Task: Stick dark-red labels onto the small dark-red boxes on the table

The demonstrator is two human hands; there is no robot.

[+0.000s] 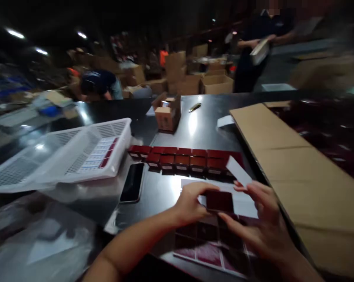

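Note:
My left hand (191,201) is closed around a small dark red box (219,201), gripping it at its left end. A narrow white slip (238,171) is pinched in the fingers of my right hand (266,223), whose thumb reaches to the box's lower edge. Under my hands lie a white sheet (244,205) and a block of dark red boxes (208,254) set side by side, partly in shadow. Just beyond them, a row of similar dark red boxes (182,160) stands across the metal table.
A black phone (132,183) lies left of the row. White plastic baskets (124,145) hold several packs. Farther back are an open small carton (166,117) and a cutter knife (195,107). A large cardboard box (306,172) borders the right. Two people stand beyond the table.

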